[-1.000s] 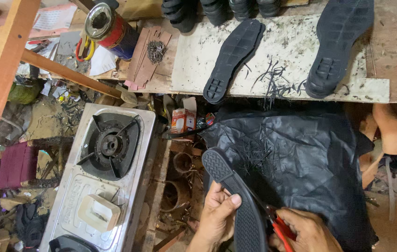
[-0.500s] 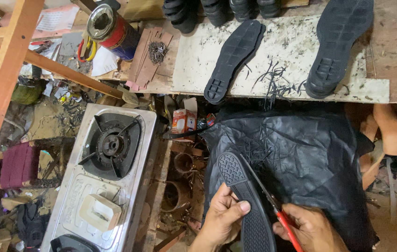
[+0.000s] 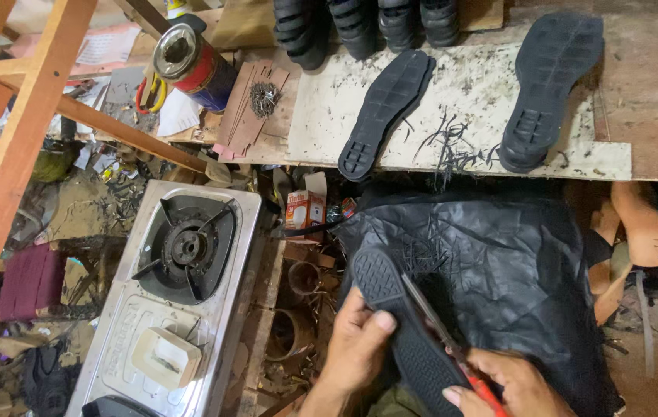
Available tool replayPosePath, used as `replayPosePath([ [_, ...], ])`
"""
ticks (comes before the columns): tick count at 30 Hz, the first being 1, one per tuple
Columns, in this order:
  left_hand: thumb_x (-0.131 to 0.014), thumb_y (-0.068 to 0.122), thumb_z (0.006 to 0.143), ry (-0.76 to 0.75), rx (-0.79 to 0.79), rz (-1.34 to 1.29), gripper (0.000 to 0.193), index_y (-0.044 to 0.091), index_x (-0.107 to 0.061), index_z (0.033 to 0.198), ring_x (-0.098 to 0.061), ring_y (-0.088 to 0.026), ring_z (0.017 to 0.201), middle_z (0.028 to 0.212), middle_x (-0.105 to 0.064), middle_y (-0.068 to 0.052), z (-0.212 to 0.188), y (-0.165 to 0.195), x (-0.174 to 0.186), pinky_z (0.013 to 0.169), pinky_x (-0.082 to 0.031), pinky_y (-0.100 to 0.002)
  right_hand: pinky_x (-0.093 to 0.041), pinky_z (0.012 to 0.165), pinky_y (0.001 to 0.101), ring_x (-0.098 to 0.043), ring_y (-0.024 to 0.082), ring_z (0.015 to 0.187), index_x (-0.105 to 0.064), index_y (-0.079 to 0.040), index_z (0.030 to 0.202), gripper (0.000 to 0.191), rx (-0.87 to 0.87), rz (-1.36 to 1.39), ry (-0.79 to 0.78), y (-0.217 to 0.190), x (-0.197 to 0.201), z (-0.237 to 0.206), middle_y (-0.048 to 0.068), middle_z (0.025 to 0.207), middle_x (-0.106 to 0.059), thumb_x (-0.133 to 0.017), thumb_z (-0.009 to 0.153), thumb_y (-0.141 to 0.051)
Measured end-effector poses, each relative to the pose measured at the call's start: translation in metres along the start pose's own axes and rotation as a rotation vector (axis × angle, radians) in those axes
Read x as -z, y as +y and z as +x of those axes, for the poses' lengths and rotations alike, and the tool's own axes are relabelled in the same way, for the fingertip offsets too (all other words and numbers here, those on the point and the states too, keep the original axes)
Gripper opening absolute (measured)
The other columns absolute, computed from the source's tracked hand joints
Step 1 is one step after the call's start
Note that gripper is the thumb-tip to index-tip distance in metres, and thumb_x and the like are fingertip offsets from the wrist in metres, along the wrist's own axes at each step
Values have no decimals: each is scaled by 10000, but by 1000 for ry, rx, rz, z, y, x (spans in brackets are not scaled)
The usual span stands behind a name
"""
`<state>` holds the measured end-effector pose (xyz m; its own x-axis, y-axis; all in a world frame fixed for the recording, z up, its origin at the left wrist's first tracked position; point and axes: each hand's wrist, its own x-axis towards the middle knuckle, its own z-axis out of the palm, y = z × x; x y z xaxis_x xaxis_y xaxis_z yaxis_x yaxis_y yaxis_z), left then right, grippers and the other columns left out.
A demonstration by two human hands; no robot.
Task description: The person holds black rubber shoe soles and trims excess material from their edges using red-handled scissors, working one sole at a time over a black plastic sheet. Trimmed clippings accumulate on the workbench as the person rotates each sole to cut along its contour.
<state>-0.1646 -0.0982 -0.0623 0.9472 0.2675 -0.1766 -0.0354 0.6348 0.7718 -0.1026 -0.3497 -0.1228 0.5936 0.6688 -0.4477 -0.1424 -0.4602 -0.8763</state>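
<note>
You've got a black sole (image 3: 402, 328) with a diamond-grid tread, and your scissors (image 3: 460, 359) have red handles. The sheet (image 3: 514, 270) on your lap is shiny black. Two more black soles (image 3: 387, 108) sit on a white board (image 3: 468, 100) speckled dark. The stove (image 3: 190, 293) is silver with a black burner, and the can (image 3: 190, 66) is red.

Soft, even daylight, sharp focus overall, deep shadows under the bench.

- sole (image 3: 402, 324): black rubber, tread side up, long and narrow, tilted, rounded end toward upper left, lying over black sheet on lap
- scissors (image 3: 452, 347): red handles, metal blades open along sole's right edge, tips pointing up-left
</note>
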Motion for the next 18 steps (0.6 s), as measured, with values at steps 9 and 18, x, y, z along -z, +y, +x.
replayPosePath([
  [9,-671,142,1007,148,-69,34,429,-111,-593,1345,-538,-183,926,1126,-660,-148,2,12,7,819,-395,-331,-595,634,317,-733,160,711,-743,-95,1125,679,193,-293,211,-40,6,8,17,871,-744,-1002,568,-386],
  [18,-671,157,980,-48,-32,80,316,-62,-631,1205,-618,-139,1015,1116,-693,-70,-12,5,-8,943,-486,-309,-572,709,351,-741,277,822,-718,-85,1145,770,489,-413,359,-83,10,12,62,966,-755,-992,545,-482],
])
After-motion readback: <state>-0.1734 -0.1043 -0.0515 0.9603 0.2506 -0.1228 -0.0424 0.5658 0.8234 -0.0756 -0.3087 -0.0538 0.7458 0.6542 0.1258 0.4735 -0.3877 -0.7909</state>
